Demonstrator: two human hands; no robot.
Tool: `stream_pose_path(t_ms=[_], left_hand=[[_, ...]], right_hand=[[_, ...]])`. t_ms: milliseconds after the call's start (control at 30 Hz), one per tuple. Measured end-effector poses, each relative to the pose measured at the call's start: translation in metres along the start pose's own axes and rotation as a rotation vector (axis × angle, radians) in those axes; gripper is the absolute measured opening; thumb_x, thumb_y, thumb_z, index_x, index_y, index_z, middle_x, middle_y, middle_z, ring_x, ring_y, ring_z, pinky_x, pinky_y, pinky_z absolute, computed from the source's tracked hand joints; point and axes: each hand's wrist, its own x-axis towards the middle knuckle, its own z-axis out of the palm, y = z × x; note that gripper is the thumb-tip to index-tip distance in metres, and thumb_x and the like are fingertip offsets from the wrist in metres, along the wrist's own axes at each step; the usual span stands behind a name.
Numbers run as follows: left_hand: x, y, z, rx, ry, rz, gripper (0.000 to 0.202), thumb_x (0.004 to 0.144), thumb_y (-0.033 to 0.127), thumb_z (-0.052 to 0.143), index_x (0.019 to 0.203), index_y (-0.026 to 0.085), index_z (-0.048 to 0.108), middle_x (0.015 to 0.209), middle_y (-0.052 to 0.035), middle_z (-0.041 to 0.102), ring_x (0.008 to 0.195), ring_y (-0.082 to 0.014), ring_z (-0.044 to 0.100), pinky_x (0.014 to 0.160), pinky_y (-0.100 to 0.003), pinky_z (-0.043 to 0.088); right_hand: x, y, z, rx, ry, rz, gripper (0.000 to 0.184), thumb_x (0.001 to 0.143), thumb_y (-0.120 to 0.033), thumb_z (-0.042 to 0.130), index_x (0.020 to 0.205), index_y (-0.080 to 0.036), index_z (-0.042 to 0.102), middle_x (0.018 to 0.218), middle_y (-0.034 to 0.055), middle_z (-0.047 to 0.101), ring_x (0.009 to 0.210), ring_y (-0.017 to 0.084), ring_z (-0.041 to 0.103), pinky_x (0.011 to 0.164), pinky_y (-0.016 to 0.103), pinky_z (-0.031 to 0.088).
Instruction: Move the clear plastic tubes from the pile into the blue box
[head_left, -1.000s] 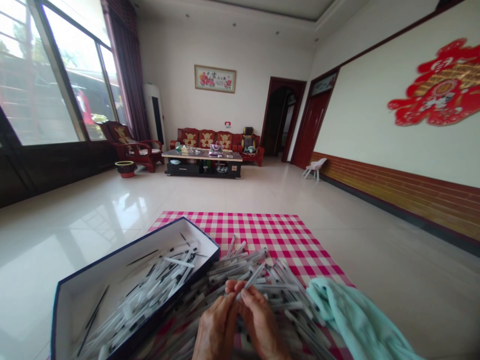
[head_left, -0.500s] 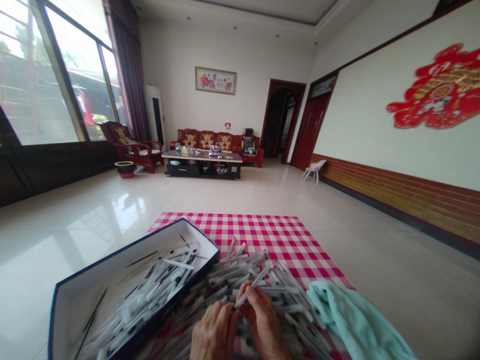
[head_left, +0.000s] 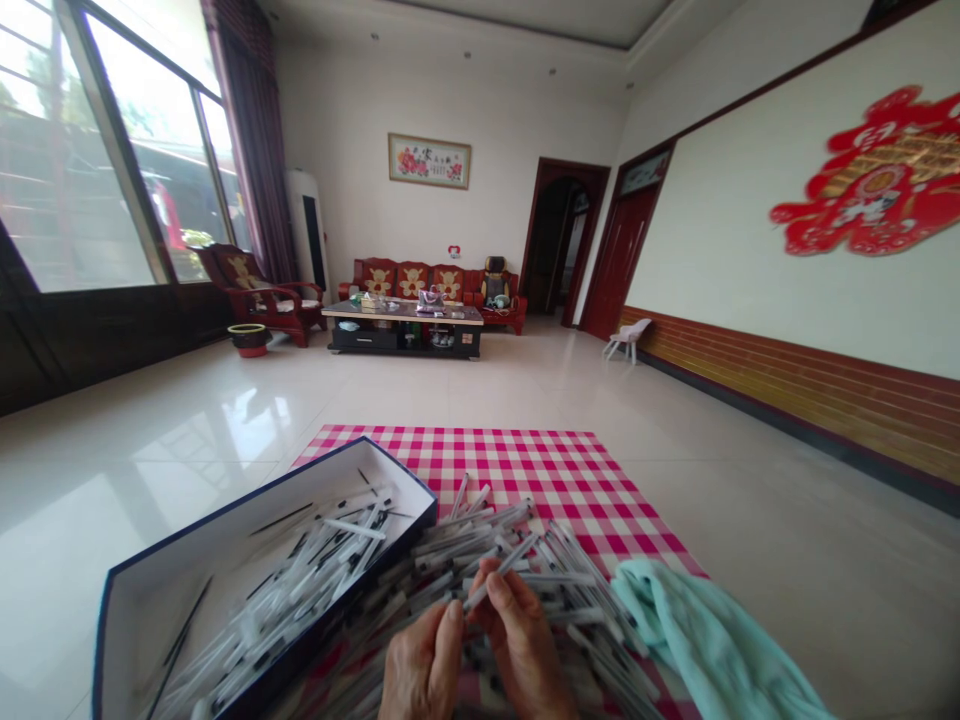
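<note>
The right hand (head_left: 523,652) grips one thin transparent pen (head_left: 506,567) with its fingers; the left hand (head_left: 424,667) curls just beside, holding unclear, above a loose pile of pens (head_left: 465,545).

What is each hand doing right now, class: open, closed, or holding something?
Left hand: partly open, fingers curled, holding nothing visible.
Right hand: closed, its fingers pinching a slim clear plastic pen.

**One head-worn camera, tilted forward and down**
From the person's head, it faces down the length of the room, very close above the left hand (head_left: 424,667) and right hand (head_left: 523,648), past the checked cloth (head_left: 487,455), to the far wall (head_left: 337,200).
</note>
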Motion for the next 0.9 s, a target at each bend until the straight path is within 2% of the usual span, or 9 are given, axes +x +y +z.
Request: stream_pose_path(t_ms=[100,233,300,433,500,600,667,767,900], left_hand=[[0.000,0.000,-0.001,0.021,0.121,0.130,0.025,0.087,0.041,0.049,0.085,0.020,0.064,0.066,-0.0003,0.066,0.055,-0.0131,0.061,0.054,-0.019,0.046],[0.001,-0.003,-0.004,0.040,0.110,0.251,0.018,0.089,0.033,0.049,0.086,0.020,0.062,0.070,-0.0001,0.065,0.059,-0.0121,0.062,0.058,-0.018,0.048],[0.002,-0.004,-0.004,0.065,0.095,0.233,0.024,0.091,0.032,0.045,0.079,0.020,0.061,0.065,0.0009,0.063,0.057,-0.0114,0.061,0.057,-0.018,0.046],[0.006,-0.006,-0.004,0.135,0.071,0.113,0.042,0.093,0.036,0.039,0.058,0.020,0.053,0.048,0.0037,0.053,0.043,-0.0092,0.052,0.046,-0.017,0.040],[0.008,-0.005,-0.005,0.113,0.071,0.082,0.041,0.093,0.037,0.039,0.061,0.019,0.057,0.050,0.0027,0.057,0.046,-0.0104,0.055,0.048,-0.017,0.043],[0.011,-0.004,-0.008,0.017,0.084,0.115,0.027,0.090,0.038,0.046,0.087,0.019,0.065,0.073,-0.0011,0.070,0.065,-0.0141,0.066,0.061,-0.019,0.050],[0.011,-0.005,-0.009,-0.026,0.084,0.149,0.025,0.088,0.038,0.050,0.094,0.019,0.064,0.079,-0.0020,0.071,0.069,-0.0148,0.067,0.064,-0.020,0.051],[0.011,-0.007,-0.008,-0.028,0.057,0.126,0.026,0.089,0.039,0.047,0.085,0.019,0.064,0.068,0.0004,0.067,0.060,-0.0132,0.063,0.058,-0.019,0.048],[0.012,-0.013,-0.002,0.026,0.070,0.016,0.039,0.091,0.044,0.041,0.066,0.019,0.058,0.051,0.0038,0.055,0.046,-0.0107,0.052,0.048,-0.018,0.041]], right_hand=[[0.000,-0.003,0.001,0.013,0.013,-0.011,0.017,0.077,-0.033,0.070,0.088,-0.019,0.070,0.076,0.0007,0.064,0.070,0.015,0.057,0.068,0.028,0.048],[-0.001,-0.002,0.002,0.015,0.012,0.008,0.016,0.077,-0.031,0.070,0.089,-0.021,0.070,0.077,0.0005,0.066,0.069,0.016,0.059,0.066,0.028,0.049],[-0.001,-0.001,0.002,0.018,0.012,0.019,0.016,0.077,-0.031,0.070,0.088,-0.021,0.071,0.078,0.0007,0.067,0.070,0.016,0.060,0.066,0.029,0.049],[-0.001,0.002,0.001,0.025,0.003,0.028,0.015,0.077,-0.029,0.070,0.089,-0.020,0.071,0.081,0.0010,0.068,0.071,0.016,0.061,0.068,0.029,0.050],[-0.001,0.003,0.000,0.037,0.016,0.029,0.016,0.076,-0.028,0.071,0.091,-0.021,0.070,0.083,0.0009,0.069,0.073,0.016,0.062,0.070,0.030,0.051],[0.000,0.004,-0.002,0.057,0.030,0.021,0.018,0.076,-0.028,0.072,0.092,-0.021,0.069,0.087,0.0018,0.070,0.078,0.018,0.064,0.074,0.032,0.051],[0.001,0.004,-0.002,0.064,0.038,0.019,0.019,0.075,-0.028,0.072,0.092,-0.020,0.069,0.088,0.0026,0.071,0.079,0.019,0.065,0.075,0.033,0.051],[0.000,0.004,-0.002,0.063,0.049,0.024,0.020,0.073,-0.028,0.074,0.091,-0.020,0.069,0.088,0.0032,0.071,0.079,0.019,0.065,0.075,0.035,0.052],[-0.001,0.006,-0.003,0.030,0.037,0.030,0.019,0.074,-0.028,0.073,0.091,-0.021,0.070,0.090,0.0028,0.072,0.081,0.020,0.066,0.076,0.035,0.051]])
